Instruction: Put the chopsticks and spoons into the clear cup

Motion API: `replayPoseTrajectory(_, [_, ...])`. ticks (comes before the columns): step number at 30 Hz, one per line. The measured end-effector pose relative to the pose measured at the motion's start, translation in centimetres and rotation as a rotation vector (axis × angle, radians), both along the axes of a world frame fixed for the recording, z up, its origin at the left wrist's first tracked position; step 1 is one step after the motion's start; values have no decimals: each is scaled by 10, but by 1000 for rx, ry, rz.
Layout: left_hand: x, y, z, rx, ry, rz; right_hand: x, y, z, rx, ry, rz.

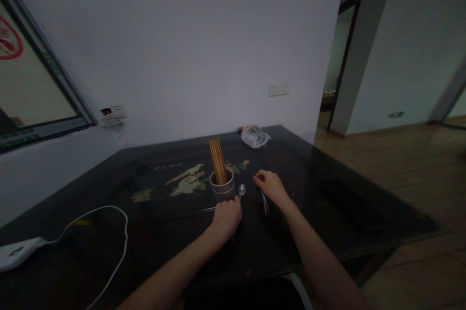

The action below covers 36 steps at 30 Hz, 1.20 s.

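Observation:
My left hand [227, 215] is closed around the handle of a metal spoon [242, 189], whose round bowl points up and away from me. Just beyond that hand stands a cup [223, 193] with several wooden chopsticks [218, 162] upright in it, leaning slightly left. To the right, my right hand [271, 185] pinches the far end of a slim, shiny metal utensil [264, 203]. It slants down toward me below the fingers, and its exact kind is too dim to tell. A gap of dark tabletop separates the two hands.
The dark glossy table [174, 252] carries a bird-and-flower picture [189, 179]. A crumpled clear plastic bag [255, 138] lies at its back edge. On the left, a white power strip [20, 252] trails a white cable [126, 232]. A dark flat object [349, 203] lies on the right.

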<state>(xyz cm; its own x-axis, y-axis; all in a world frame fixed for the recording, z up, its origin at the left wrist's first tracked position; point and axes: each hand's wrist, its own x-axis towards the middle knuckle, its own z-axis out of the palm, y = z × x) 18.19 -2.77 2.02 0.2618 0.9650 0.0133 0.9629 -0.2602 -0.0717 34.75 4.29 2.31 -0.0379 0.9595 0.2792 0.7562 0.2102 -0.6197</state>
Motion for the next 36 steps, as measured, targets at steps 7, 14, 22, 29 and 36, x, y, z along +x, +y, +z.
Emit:
replayPoseTrajectory(7, [-3,0,-2,-40,-32,11,-3,-1,0,-3,-17,19])
replayPoseTrajectory(14, [-17,-7,7,-155,-148,-77,-5,-2,-3,-3,-30,25])
replayPoseTrajectory(22, [-35,3,11,-386,-510,-273,-2,5,-7,-18,20,37])
replayPoseTrajectory(29, [-51,5,40,-806,-985,-391,-1,5,-5,20,55,70])
replayPoseTrajectory(36, [-66,12,53,-442,-1524,-349,-24,0,-13,75,185,304])
